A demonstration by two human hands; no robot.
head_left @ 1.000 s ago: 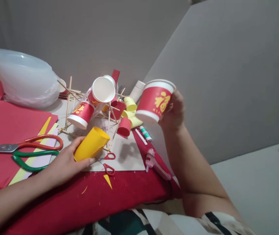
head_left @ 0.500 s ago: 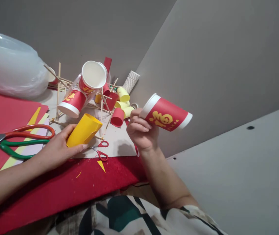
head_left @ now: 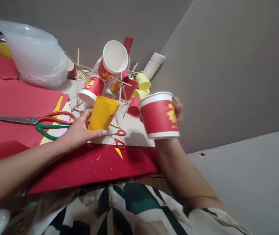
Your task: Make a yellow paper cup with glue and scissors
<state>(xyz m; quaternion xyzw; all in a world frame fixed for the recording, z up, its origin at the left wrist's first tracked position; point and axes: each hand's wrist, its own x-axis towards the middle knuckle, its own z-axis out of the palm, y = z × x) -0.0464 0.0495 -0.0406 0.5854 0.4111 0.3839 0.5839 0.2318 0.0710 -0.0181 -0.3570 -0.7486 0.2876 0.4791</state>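
A rolled yellow paper tube [head_left: 103, 112] is in my left hand [head_left: 82, 127], gripped between thumb and fingers and leaning slightly right. My right hand [head_left: 178, 109] holds a red and white paper cup [head_left: 157, 116] nearly upright, its rim on top; the cup hides most of that hand. Just beyond the tube, a red paper cup [head_left: 92, 88] with gold print lies tilted, and another paper cup [head_left: 115, 58] rests above it with its mouth facing me. Small red-handled scissors [head_left: 120, 133] lie right of my left thumb.
Large scissors [head_left: 43, 122] with red and green handles lie on red paper sheets [head_left: 19, 94] at left. Behind stand a filled plastic bag [head_left: 39, 55], wooden sticks [head_left: 78, 65], yellow paper cylinders [head_left: 143, 81] and a stack of white cups [head_left: 154, 63]. A wall [head_left: 227, 65] rises at right.
The paper cup in my right hand has turned from lying sideways to nearly upright, its gold print swinging to the right side. The yellow tube stands more upright. The view has shifted left.
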